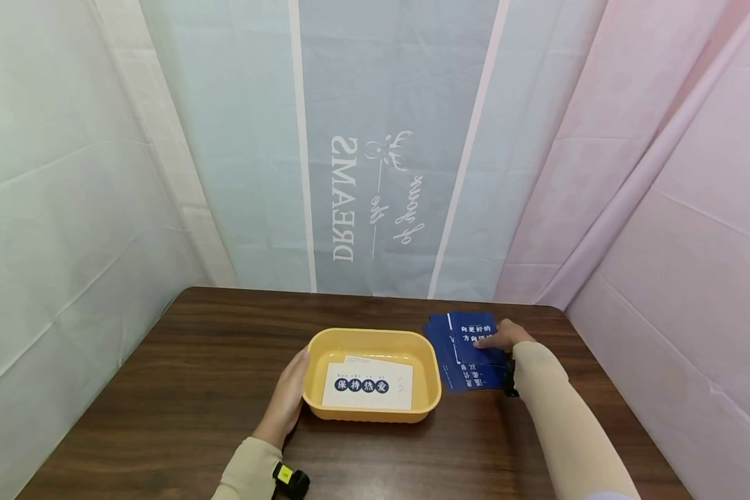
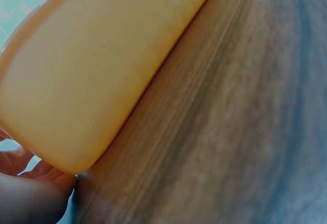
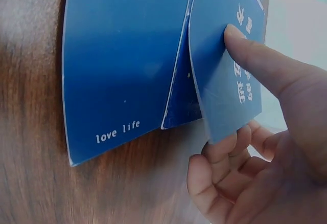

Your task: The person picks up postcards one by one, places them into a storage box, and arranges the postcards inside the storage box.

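Note:
My right hand (image 1: 502, 338) pinches a dark blue card (image 3: 219, 96) printed with white Chinese characters. In the right wrist view the thumb lies on its face and the fingers are beneath its lifted near edge. Under and beside it are more blue cards (image 3: 122, 70), one reading "love life". My left hand (image 1: 289, 390) rests against the outer left end of a yellow plastic basin (image 1: 375, 415); the left wrist view shows its fingers (image 2: 48, 175) at the basin's corner. Inside the basin lie white cards (image 1: 367, 397), the top one bearing characters in blue circles.
A dark brown wooden table (image 1: 181, 389) carries the basin and cards. Pale fabric curtains (image 1: 400, 83) hang behind the table and on both sides. The blue cards overlap near the table's right side, just right of the basin.

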`<act>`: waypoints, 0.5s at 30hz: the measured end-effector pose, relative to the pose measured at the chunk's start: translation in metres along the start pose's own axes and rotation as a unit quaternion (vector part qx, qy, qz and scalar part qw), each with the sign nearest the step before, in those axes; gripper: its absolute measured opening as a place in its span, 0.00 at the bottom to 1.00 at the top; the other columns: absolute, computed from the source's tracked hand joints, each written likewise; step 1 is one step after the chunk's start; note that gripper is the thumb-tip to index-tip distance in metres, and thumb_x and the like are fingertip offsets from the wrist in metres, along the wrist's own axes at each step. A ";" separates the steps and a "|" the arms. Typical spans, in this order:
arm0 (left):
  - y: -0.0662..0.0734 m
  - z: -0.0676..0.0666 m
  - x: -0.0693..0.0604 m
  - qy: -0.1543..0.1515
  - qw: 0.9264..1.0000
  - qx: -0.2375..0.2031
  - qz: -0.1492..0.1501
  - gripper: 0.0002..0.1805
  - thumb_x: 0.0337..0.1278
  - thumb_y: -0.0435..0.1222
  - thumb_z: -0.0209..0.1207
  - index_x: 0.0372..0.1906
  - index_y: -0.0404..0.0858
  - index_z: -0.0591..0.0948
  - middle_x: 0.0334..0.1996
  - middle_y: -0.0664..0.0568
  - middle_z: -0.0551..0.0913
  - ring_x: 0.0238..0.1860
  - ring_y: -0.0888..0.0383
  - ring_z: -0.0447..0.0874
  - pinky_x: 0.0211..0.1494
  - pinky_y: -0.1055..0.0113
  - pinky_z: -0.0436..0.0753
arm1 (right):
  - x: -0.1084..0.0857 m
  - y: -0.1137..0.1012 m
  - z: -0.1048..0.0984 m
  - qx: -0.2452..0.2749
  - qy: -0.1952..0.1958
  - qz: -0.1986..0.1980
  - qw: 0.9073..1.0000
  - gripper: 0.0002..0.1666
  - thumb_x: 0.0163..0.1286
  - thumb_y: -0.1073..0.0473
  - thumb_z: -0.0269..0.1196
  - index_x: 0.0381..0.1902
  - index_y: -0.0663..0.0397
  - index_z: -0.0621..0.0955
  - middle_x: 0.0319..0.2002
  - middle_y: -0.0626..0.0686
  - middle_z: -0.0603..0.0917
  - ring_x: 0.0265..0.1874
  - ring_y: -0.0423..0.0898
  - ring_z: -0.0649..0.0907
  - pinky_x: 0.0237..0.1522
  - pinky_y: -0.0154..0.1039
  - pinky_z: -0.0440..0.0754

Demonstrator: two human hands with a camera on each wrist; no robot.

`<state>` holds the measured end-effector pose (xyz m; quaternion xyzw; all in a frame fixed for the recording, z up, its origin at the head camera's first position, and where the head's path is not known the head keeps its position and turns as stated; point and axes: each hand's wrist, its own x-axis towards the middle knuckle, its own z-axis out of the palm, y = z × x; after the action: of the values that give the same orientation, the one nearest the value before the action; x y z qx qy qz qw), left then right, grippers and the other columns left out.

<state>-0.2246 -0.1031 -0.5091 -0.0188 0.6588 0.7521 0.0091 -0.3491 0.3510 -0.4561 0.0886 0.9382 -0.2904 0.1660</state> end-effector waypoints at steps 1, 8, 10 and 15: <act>0.000 0.000 0.000 0.000 1.000 0.000 0.001 0.35 0.82 0.49 0.38 0.77 0.27 0.53 0.76 0.33 0.55 0.74 0.38 0.55 0.74 0.45 0.58 | 0.000 0.000 0.000 0.002 0.000 -0.005 1.000 0.46 0.59 0.48 0.74 0.57 0.83 0.69 0.44 0.71 0.80 0.42 0.62 0.81 0.43 0.56 0.84; 0.001 0.001 -0.001 -0.001 1.000 -0.001 -0.002 0.35 0.82 0.49 0.38 0.77 0.27 0.53 0.76 0.33 0.54 0.75 0.38 0.55 0.74 0.45 0.58 | 0.001 0.008 0.001 0.003 0.026 -0.031 0.999 0.13 0.70 0.60 0.57 0.35 0.69 0.77 0.24 0.56 0.76 0.23 0.49 0.77 0.25 0.41 0.80; 0.002 0.001 -0.001 -0.001 1.000 0.002 -0.006 0.35 0.82 0.50 0.37 0.78 0.28 0.52 0.76 0.33 0.53 0.75 0.38 0.54 0.74 0.45 0.58 | -0.001 0.010 0.003 -0.001 0.044 -0.033 0.998 0.13 0.69 0.62 0.52 0.24 0.60 0.72 0.19 0.52 0.71 0.19 0.46 0.73 0.21 0.38 0.77; 0.003 0.001 -0.001 0.000 1.000 0.005 -0.013 0.36 0.82 0.50 0.37 0.78 0.28 0.52 0.77 0.34 0.53 0.75 0.38 0.53 0.74 0.44 0.57 | -0.001 0.010 0.005 0.002 0.070 -0.038 0.997 0.19 0.64 0.65 0.46 0.14 0.47 0.61 0.14 0.48 0.66 0.14 0.43 0.69 0.17 0.34 0.72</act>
<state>-0.2236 -0.1023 -0.5061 -0.0270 0.6625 0.7483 0.0188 -0.3446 0.3563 -0.4647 0.0732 0.9497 -0.2915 0.0882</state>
